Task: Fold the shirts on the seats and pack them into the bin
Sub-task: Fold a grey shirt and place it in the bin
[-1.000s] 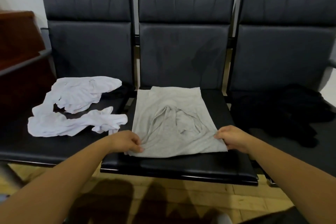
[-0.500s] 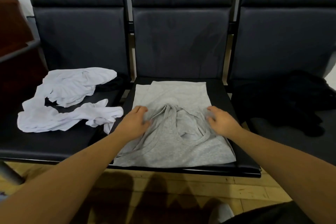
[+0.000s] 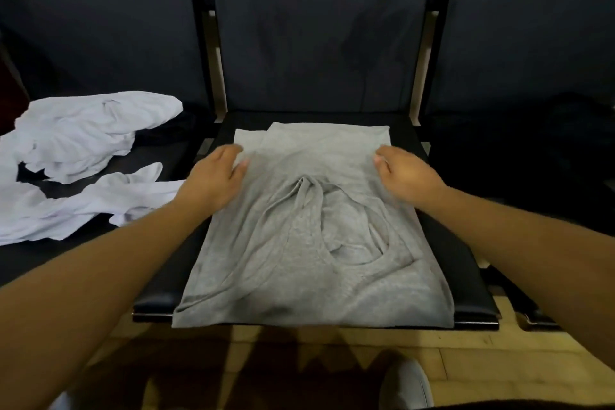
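A grey shirt (image 3: 309, 243) lies spread and partly folded on the middle black seat (image 3: 464, 280), its neckline and straps bunched on top. My left hand (image 3: 213, 178) grips the shirt's left edge near the far end, thumb on top of the cloth. At the right edge, level with it, my right hand (image 3: 404, 176) pinches the fabric with curled fingers. A crumpled white shirt (image 3: 83, 143) lies on the left seat. A dark garment (image 3: 549, 156) sits on the right seat, hard to make out. No bin is in view.
The three black seats are joined in a row with upright backrests (image 3: 316, 27) behind. Wooden floor (image 3: 466, 353) runs below the seat fronts. A pale shoe (image 3: 406, 386) shows at the bottom right.
Both hands slid from the shirt's near corners up along its sides to the far part. My view moved closer and lower over the middle seat.
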Demonstrator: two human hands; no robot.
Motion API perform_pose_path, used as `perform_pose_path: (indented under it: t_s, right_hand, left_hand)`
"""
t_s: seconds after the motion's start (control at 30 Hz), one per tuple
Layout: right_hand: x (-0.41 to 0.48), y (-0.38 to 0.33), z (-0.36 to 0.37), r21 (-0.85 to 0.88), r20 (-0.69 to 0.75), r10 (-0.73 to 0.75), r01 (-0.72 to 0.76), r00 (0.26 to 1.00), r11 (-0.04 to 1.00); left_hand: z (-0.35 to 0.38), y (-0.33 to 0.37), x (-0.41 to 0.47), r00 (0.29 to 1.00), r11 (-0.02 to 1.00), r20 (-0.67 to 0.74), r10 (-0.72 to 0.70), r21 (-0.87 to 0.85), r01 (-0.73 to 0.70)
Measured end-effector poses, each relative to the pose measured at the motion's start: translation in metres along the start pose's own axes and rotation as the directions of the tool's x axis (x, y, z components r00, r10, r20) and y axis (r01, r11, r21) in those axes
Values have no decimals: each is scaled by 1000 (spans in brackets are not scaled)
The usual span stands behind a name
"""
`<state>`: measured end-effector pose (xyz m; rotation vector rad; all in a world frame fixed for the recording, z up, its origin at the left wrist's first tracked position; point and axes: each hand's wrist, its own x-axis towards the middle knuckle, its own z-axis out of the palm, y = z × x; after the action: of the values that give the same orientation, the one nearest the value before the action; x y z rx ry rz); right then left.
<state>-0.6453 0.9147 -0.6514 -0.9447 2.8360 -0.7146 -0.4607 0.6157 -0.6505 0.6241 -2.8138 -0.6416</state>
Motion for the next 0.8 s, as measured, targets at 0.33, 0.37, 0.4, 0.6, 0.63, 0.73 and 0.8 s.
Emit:
perform_pose_path:
  t_s: [0.33, 0.37, 0.4, 0.6, 0.63, 0.73, 0.8]
  right_hand:
    - [109, 43, 38, -317, 107, 48, -12, 993, 948]
    - [112, 50, 37, -321, 111, 50, -11, 993, 947]
    - [115, 54, 35, -323, 120, 51, -10, 991, 947]
    - [108, 39, 28, -205, 17, -18, 21, 1000, 979]
    - [102, 31, 24, -158, -61, -61, 50, 996, 986]
    - [75, 1, 12, 87, -21, 52, -50, 998, 995]
    - [56, -17, 7, 3, 189, 168, -172, 967, 985]
  left_hand:
    - [41, -32, 93, 992, 978, 125, -25, 208, -1]
    - [40, -38, 98, 990, 976, 133, -37, 217, 8]
    - [40, -43, 101, 989, 975, 140, -50, 221, 18]
    - [30, -35, 93, 997, 979, 78, 20, 202, -36]
    - [25, -27, 85, 996, 978, 26, 85, 187, -89]
    - [9, 14, 53, 997, 997, 8, 73, -37, -73]
    - [6, 47, 31, 986, 987, 167, -23, -153, 49]
